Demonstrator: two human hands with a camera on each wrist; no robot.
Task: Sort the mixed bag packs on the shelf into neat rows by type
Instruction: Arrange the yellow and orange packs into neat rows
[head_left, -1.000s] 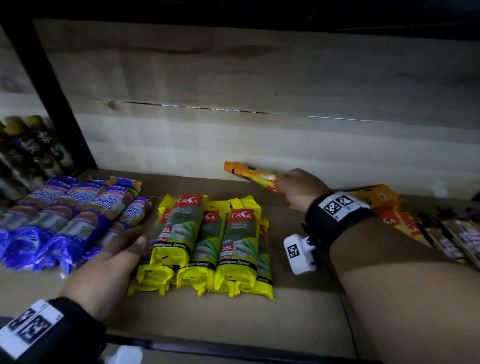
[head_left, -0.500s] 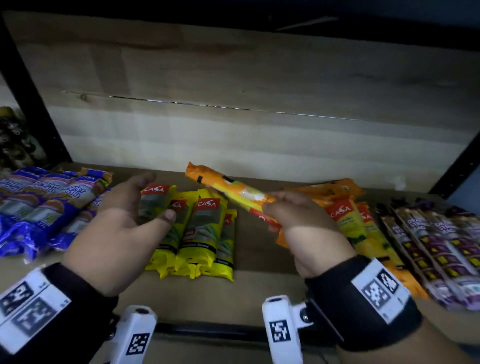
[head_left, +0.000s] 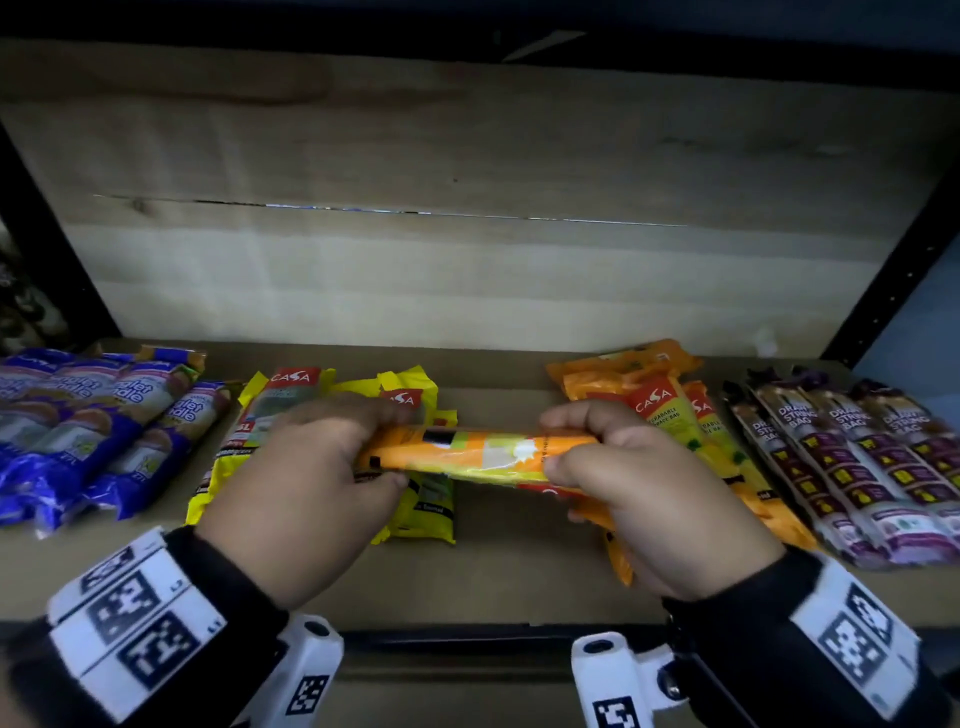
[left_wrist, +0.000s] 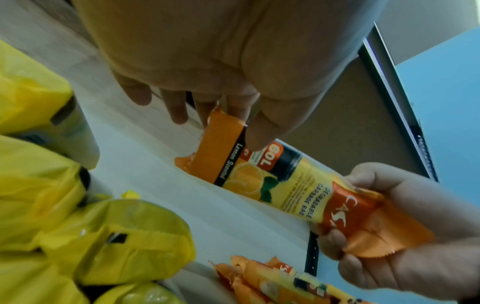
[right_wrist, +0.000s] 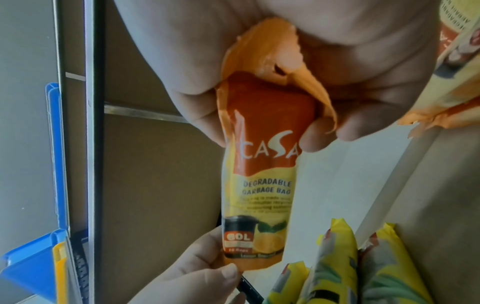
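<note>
One orange pack, held level above the shelf by both hands.

Left hand: thumb and fingers pinched on the pack's "60L" end. Right hand: fingers curled tight round the red "CASA" end. Below, lying on the shelf, left to right: blue packs, yellow packs, orange packs, purple drawstring packs. Held pack sits between the yellow and orange groups.
</note>
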